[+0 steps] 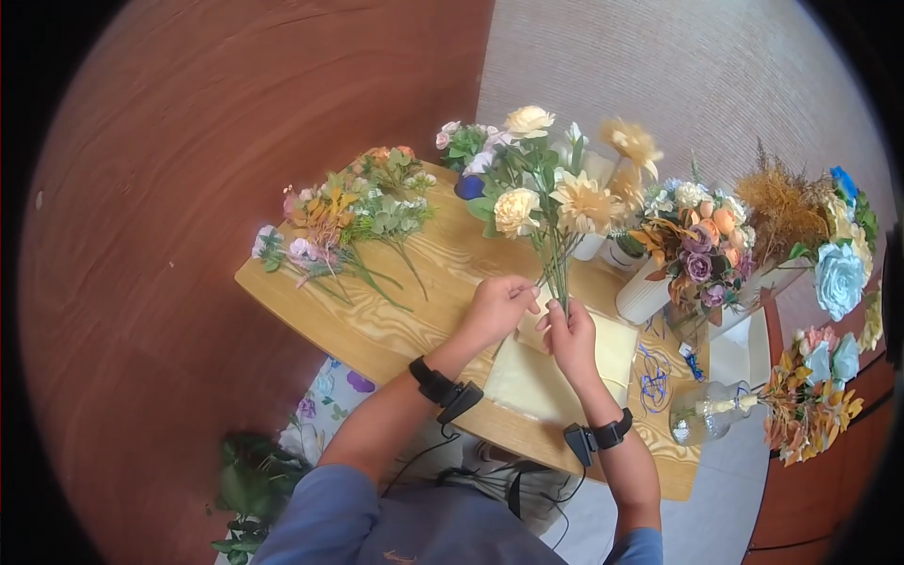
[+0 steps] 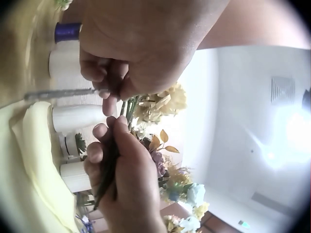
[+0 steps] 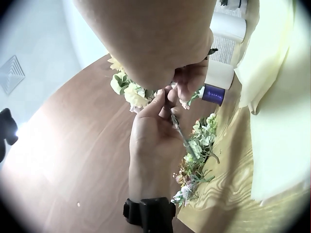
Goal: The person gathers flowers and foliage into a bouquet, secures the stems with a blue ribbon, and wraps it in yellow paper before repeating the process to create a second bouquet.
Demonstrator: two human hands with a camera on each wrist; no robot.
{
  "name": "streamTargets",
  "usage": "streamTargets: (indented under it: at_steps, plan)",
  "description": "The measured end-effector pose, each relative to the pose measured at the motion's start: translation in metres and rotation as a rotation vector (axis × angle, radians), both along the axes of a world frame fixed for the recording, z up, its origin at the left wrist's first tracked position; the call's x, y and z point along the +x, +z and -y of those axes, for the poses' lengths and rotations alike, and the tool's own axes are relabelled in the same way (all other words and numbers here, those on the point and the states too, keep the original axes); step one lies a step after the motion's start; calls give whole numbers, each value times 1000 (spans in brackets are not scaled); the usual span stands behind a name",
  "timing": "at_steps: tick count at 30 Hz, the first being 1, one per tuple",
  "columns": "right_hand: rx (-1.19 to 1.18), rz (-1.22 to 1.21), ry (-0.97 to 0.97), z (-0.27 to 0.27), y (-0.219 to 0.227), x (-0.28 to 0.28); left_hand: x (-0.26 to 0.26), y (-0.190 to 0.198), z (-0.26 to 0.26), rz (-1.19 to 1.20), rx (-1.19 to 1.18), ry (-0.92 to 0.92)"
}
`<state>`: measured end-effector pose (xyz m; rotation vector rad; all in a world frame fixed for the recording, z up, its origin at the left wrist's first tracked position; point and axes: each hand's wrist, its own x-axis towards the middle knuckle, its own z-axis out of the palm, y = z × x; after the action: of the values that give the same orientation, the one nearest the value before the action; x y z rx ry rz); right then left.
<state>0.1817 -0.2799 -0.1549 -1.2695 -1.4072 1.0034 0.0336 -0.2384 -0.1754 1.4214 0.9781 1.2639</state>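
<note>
A bunch of cream artificial flowers [image 1: 586, 204] stands upright in front of me, its green stems [image 1: 556, 268] gathered low down. My right hand [image 1: 573, 341] grips these stems, their lower ends running across its palm in the left wrist view. Close beside it, my left hand [image 1: 499, 306] pinches a single thin stem [image 2: 60, 93] between thumb and fingers. That stem [image 3: 182, 136] slants out below the left fingers in the right wrist view. Both hands are over folded pale yellow wrapping paper [image 1: 532, 381] on the wooden table.
Loose flower sprigs [image 1: 353, 212] lie on the table's left side. At right stand white vases, a mixed bouquet [image 1: 702, 235] and a glass vase [image 1: 702, 414] lying near the edge. Blue cord [image 1: 653, 377] lies beside the paper. A purple ribbon spool [image 3: 213, 94] stands behind.
</note>
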Motion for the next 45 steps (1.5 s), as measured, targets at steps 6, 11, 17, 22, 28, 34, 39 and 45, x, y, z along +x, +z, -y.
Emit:
streamTargets:
  at_steps: [6,11,17,22,28,34,39,45]
  plan:
    - [154,171,-79,-9,-8,7,2,4,1,215,-66,-95]
    - [43,-10,-65,-4,5,2,-3,12,1,201,-211,-95]
    - [190,336,-174,-5,4,5,1,14,7,240,-137,-140]
    - [123,263,-121,-11,-6,12,0,13,3,215,-165,-74]
    - [-5,107,-36,-2,5,4,-2,17,-2,268,-145,-20]
    - [-61,137,81,-2,-5,3,-2,28,-6,253,-123,1]
    - [-150,140,105,0,3,0,-7,20,-16,267,-130,30]
    - [-228,4,140,-1,-2,-1,-10,18,-18,323,-196,71]
